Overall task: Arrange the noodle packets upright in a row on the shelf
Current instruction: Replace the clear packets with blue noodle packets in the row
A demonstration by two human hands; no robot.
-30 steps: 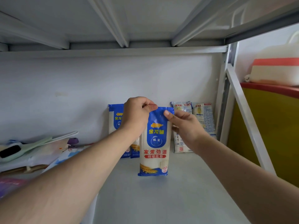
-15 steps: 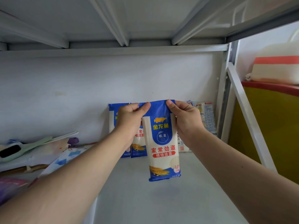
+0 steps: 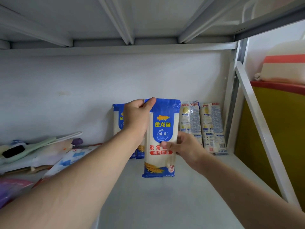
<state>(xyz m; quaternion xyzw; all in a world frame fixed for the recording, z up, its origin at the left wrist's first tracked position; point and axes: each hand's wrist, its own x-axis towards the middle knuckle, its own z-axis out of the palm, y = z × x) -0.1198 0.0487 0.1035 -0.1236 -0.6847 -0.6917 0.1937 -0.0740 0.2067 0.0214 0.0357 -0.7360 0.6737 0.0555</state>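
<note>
A blue-and-white noodle packet (image 3: 162,123) is held upright in the middle of the grey shelf (image 3: 165,204), its bottom edge at or just above the surface. My left hand (image 3: 137,119) pinches its top left corner. My right hand (image 3: 183,145) grips its right edge at mid height, thumb on the front. Behind my left hand, blue packets (image 3: 117,118) lean against the back wall, partly hidden. To the right, two packets (image 3: 212,128) stand upright with their printed backs showing.
A pile of flat bags and cloth items (image 3: 41,151) lies on the shelf's left side. The white shelf post (image 3: 231,103) and a diagonal brace (image 3: 264,133) close the right side. An upper shelf (image 3: 123,30) sits low overhead. A yellow panel (image 3: 272,138) stands beyond the frame.
The held packet has shifted slightly right and toward the back wall. My right hand slid from the packet's top right corner down to its right edge at mid height; my left hand keeps the top left corner.
</note>
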